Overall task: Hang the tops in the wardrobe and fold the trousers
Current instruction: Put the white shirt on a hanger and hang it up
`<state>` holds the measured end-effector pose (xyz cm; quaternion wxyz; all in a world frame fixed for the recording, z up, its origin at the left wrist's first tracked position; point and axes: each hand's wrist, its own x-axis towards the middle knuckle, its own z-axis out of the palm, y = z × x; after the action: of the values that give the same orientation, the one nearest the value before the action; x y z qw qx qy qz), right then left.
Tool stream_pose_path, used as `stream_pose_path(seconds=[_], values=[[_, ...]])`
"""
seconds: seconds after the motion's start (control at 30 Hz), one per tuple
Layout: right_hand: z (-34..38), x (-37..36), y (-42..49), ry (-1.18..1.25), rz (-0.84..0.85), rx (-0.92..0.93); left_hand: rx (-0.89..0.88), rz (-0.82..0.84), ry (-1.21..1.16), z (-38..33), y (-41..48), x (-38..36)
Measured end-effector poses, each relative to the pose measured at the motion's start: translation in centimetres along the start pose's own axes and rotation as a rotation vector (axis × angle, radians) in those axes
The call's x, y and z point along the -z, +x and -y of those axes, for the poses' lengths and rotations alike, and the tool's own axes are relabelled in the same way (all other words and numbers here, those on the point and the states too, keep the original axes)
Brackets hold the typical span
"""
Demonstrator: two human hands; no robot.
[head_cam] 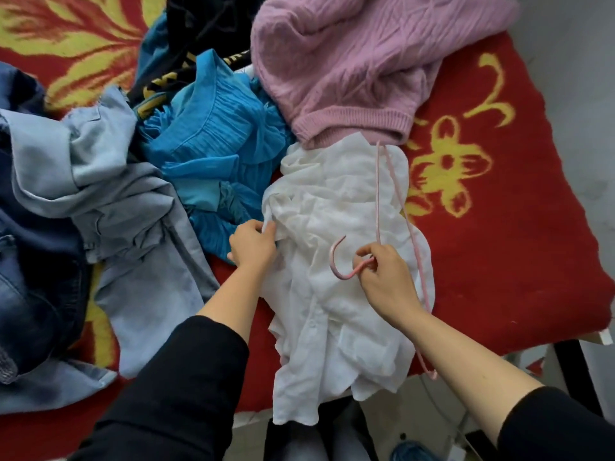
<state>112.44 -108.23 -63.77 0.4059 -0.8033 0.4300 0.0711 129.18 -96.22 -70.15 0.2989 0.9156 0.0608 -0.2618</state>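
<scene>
White top [336, 261] between hands, pink hanger [379, 207] gripped

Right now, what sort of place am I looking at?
Most likely a home bedroom: a red flowered blanket covers the surface, tops and jeans lie heaped on it, and the right hand holds a pink hanger.

Just below centre, the left hand [254, 246] pinches a fold at the 9 o'clock edge of a crumpled white top [336, 201]. The right hand [387, 281], at 5 o'clock from it, grips a pink hanger [377, 201] just under its hook, fingers [366, 252] curled round the wire; the hanger lies across the top. A pink sweater [349, 61] sits at 12 o'clock, a blue top [213, 128] at 10 o'clock, and pale trousers [126, 201] and dark jeans [30, 294] at 9 o'clock, all on a red blanket [499, 227].
</scene>
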Motion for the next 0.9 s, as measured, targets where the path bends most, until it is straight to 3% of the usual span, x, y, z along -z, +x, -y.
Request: stream_pose_path(seconds=[0.1,0.17,0.23,0.43,0.57,0.7,0.77,0.9], values=[[0.5,0.2,0.3,0.091,-0.006,-0.034,-0.36,0.007,-0.038,-0.1,-1.5,1.8],[1.4,0.4,0.1,0.189,-0.002,-0.055,-0.566,0.145,-0.132,-0.5,-4.7,3.9],[2.7,0.5,-0.2,0.316,-0.002,-0.084,-0.651,0.328,-0.223,-0.4,-8.0,5.6],[7.3,2.5,-2.0,0.567,0.087,-0.245,-0.76,0.645,-0.198,-1.0,-13.6,9.1],[8.8,3.5,-4.1,0.617,0.256,-0.248,-0.722,0.838,-0.129,-1.7,-16.0,11.5],[9.6,5.9,-5.7,0.531,0.113,-0.149,-0.574,1.012,0.017,-2.0,-17.6,14.4],[9.9,8.4,-6.4,0.449,0.041,-0.062,-0.516,0.934,0.034,-2.7,-17.6,16.1],[12.0,14.4,-8.4,0.376,0.019,0.178,-0.533,0.384,0.143,-6.3,-17.1,17.2]])
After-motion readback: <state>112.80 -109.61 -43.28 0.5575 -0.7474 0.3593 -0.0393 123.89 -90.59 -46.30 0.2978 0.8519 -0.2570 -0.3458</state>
